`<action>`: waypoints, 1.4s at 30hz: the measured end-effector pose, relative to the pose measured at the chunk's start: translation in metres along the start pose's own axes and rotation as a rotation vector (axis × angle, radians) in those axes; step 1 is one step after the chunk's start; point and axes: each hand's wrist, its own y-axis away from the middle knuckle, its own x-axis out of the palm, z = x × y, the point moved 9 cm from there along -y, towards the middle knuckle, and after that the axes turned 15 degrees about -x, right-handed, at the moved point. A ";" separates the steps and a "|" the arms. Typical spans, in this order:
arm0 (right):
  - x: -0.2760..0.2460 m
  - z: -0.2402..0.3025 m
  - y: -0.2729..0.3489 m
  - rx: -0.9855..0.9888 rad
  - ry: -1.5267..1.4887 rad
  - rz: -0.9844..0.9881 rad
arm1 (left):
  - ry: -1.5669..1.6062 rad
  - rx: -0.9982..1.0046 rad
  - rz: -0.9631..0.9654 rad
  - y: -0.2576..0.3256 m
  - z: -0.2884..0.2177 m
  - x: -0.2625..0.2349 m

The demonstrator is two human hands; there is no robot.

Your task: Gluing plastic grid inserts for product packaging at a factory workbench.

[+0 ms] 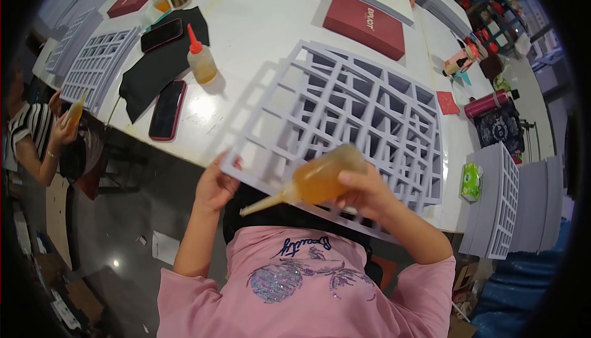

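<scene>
My left hand grips the near left corner of a pale grey lattice frame with many square cells. The frame lies tilted over the table's front edge, and what look like more stacked lattices show through its cells. In my right hand is a squeeze bottle of amber liquid, likely glue. It is held over the frame's near part, its long nozzle pointing down and left towards my left hand. The bottle is slightly blurred.
On the white table stand a red-capped glue bottle, two phones and a black cloth. A dark red box lies beyond the frame. Lattice stacks stand at right. At left, a co-worker's hand holds another bottle.
</scene>
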 end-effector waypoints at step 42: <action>-0.062 0.052 0.004 -0.299 0.072 -0.187 | -0.331 0.050 0.064 -0.032 0.016 0.029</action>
